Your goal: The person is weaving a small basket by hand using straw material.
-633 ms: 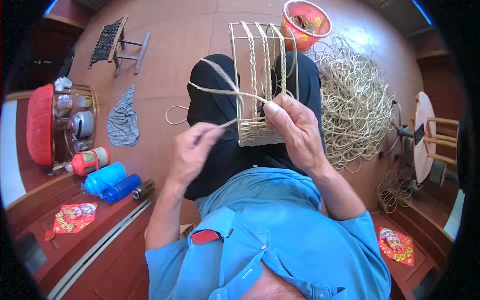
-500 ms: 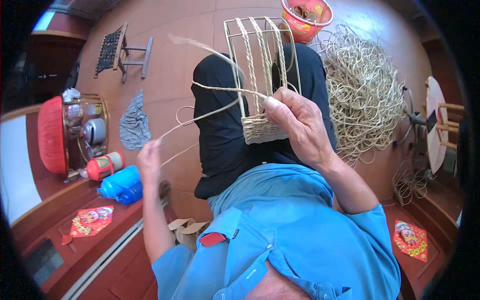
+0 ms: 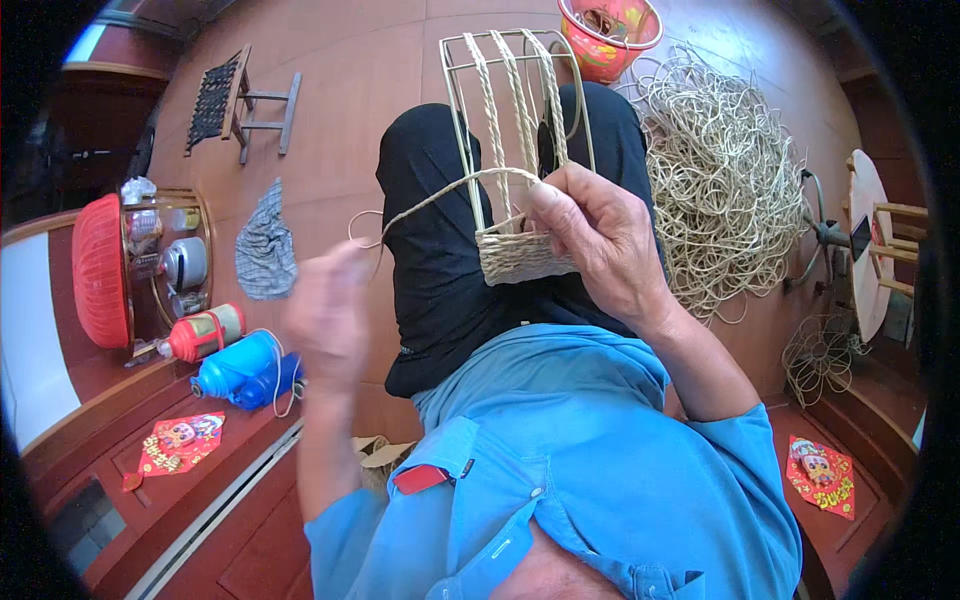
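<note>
A small half-woven basket [image 3: 525, 257] rests at my lap, between my knees. Its lower band is tightly woven from straw-coloured cord, and bare frame rods with twisted strands stand above it. My right hand [image 3: 600, 230] is closed at the basket's right side, thumb and forefinger pinching the weaving cord [image 3: 440, 195]. That cord arcs slackly leftward over my knee to a loose loop near my left hand [image 3: 335, 310]. Motion smears the left hand, so its fingers and grip are unclear.
A large heap of cord [image 3: 725, 190] lies on the floor at right, near a red patterned bucket [image 3: 610, 45]. Leftward are a low stool [image 3: 240, 105], a grey cloth [image 3: 265, 245], red and blue flasks [image 3: 237, 368] and a rack with a red cover [image 3: 100, 270]. A round wooden stool [image 3: 870, 245] lies tipped at right.
My left hand has moved right, toward my knee. The cord, earlier stretched out to the left, now sags in an arc. My right hand keeps its pinch by the basket.
</note>
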Motion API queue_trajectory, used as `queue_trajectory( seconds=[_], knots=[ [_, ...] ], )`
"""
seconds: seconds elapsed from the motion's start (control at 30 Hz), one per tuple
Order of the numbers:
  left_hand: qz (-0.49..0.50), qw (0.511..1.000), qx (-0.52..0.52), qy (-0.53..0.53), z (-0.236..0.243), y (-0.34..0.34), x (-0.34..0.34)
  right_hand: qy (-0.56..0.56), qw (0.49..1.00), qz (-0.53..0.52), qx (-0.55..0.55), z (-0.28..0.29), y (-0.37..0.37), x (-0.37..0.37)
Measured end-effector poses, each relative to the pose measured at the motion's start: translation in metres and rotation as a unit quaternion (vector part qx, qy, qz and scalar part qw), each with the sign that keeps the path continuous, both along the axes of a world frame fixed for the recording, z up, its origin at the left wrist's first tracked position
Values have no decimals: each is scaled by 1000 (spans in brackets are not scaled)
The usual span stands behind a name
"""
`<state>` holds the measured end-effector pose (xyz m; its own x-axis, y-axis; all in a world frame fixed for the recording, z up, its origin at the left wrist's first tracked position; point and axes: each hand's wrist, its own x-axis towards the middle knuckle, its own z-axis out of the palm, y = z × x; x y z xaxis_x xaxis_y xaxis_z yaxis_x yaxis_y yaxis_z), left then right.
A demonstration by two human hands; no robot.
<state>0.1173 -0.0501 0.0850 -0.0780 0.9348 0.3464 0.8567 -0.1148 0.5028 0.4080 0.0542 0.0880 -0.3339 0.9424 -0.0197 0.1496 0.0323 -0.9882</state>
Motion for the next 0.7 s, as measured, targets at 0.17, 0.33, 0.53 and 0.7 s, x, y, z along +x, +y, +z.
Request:
queue_trajectory(
  seconds=[0.17, 0.33, 0.53, 0.7],
  knots=[
    [-87, 988, 69, -109, -20, 32, 86, -6, 1000, -6, -1, 0, 5, -2],
    [-93, 984, 113, 99, -22, 31, 97, -20, 999, -23, 26, 9, 18, -3],
    [-64, 961, 28, 266, -7, 18, 114, -94, 973, -2, 212, 4, 50, -31],
    [-51, 981, -32, 185, 3, 26, 118, -186, 933, 19, 307, -1, 47, -31]
  ],
)
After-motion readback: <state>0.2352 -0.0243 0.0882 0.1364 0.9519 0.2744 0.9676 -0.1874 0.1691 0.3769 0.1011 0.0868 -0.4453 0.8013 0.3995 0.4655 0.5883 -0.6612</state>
